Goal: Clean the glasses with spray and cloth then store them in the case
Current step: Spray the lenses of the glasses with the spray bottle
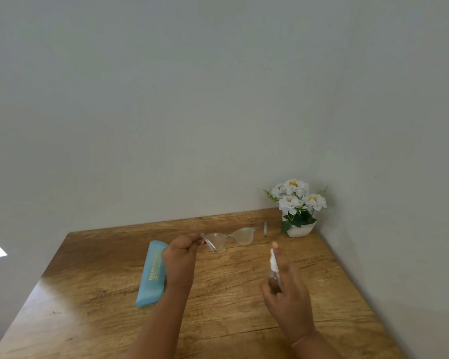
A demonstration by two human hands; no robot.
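Holding the glasses point(231, 237) by one temple above the table point(218, 320), the left hand point(182, 257) pinches the frame with the lenses facing the person. The right hand point(287, 294) grips a small spray bottle point(274, 265), forefinger on its white top. A blue case point(151, 275) lies closed beside the left wrist; flowers point(297, 203) stand in the far corner.

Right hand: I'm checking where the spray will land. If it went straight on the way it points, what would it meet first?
Probably the glasses in the left hand. The right hand aims the spray bottle up-left toward the lenses, though depth is unclear.
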